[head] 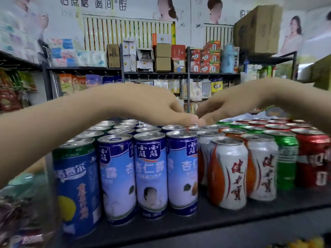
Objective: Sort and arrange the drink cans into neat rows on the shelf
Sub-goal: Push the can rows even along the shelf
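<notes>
The left hand (pixel 161 106) and the right hand (pixel 225 104) reach in from opposite sides and meet fingertip to fingertip above the back rows of drink cans (pixel 148 130). Both sets of fingers curve down toward the can tops there. Blur hides whether either hand pinches a can or only touches the lids, so I cannot tell the grip. Just in front of the meeting point, 3 tall blue-and-white cans (pixel 150 172) stand upright in a row at the front of the dark shelf (pixel 232 222). Under the left forearm stands a blue can with a green rim (pixel 77 185). Below the right hand stand white-and-orange cans (pixel 228 172), with green cans (pixel 286 158) and red cans (pixel 313 156) farther out along that arm.
</notes>
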Tool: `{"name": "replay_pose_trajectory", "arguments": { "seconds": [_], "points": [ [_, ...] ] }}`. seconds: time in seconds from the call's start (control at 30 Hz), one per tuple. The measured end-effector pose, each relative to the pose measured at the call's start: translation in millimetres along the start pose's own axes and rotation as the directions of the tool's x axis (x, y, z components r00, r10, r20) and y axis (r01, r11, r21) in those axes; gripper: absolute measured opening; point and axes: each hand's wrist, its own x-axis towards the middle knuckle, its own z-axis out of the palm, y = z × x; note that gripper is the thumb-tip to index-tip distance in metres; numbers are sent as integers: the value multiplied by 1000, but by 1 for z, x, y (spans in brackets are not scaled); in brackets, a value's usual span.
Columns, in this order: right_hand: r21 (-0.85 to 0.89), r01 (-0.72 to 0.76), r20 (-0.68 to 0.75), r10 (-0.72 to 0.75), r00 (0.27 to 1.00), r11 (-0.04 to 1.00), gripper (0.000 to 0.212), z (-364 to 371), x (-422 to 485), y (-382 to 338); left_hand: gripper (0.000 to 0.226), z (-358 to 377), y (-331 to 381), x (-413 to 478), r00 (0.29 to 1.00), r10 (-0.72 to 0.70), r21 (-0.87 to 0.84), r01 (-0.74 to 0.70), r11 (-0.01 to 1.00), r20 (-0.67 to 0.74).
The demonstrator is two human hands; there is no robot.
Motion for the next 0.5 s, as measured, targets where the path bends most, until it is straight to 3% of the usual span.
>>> {"name": "replay_pose_trajectory", "arguments": {
  "seconds": [0.27,0.43,0.5],
  "points": [
    [166,-149,-32,156,987,975,93,41,-64,23,71,21,43,1,987,156,146,-151,978,-23],
    [55,-252,-73,256,964,966,84,57,-95,44,82,28,72,10,994,105,231,-109,967,28],
    [-2,-269,-72,268,961,963,92,64,-97,48,82,34,80,14,995,73,225,-88,970,73]
  ]
}}
